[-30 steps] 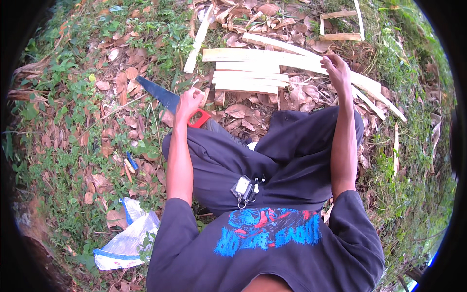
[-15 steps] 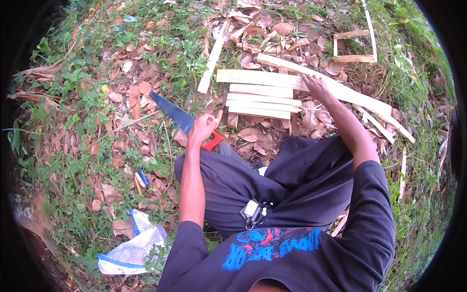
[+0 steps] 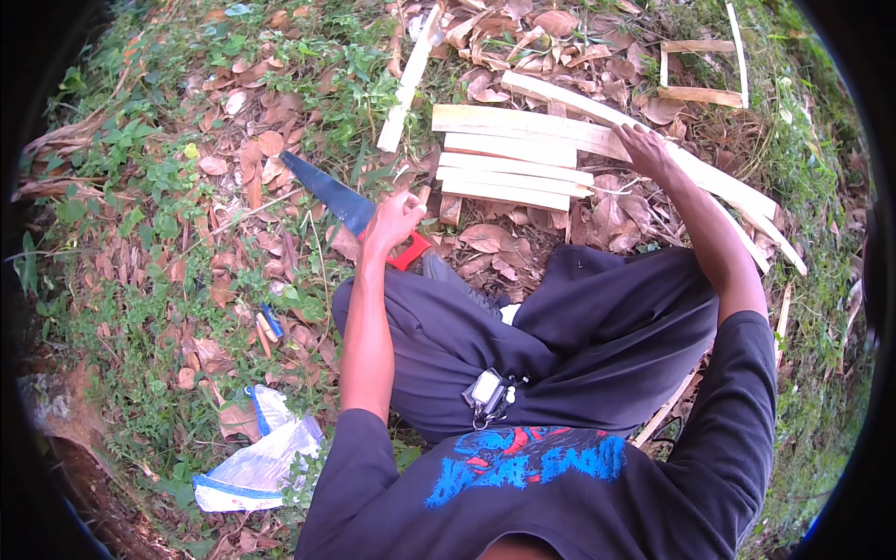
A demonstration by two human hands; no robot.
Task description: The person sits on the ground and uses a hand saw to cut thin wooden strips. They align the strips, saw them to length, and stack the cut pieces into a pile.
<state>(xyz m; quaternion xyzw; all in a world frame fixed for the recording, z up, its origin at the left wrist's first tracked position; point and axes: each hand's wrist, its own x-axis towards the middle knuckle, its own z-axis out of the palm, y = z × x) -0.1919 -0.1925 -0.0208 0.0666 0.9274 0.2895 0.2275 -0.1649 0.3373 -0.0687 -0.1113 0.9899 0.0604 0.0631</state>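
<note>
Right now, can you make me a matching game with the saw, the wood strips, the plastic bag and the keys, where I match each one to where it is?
Things:
1. saw
2. wood strips
3. plastic bag
4. keys

Places:
A. hanging at the person's waist
B. under the right hand, side by side on the leaves
C. on the grass at the lower left
D. its red handle at the left hand, its blade pointing up and left

Pairs: 1-D, 2-B, 3-C, 4-A
</note>
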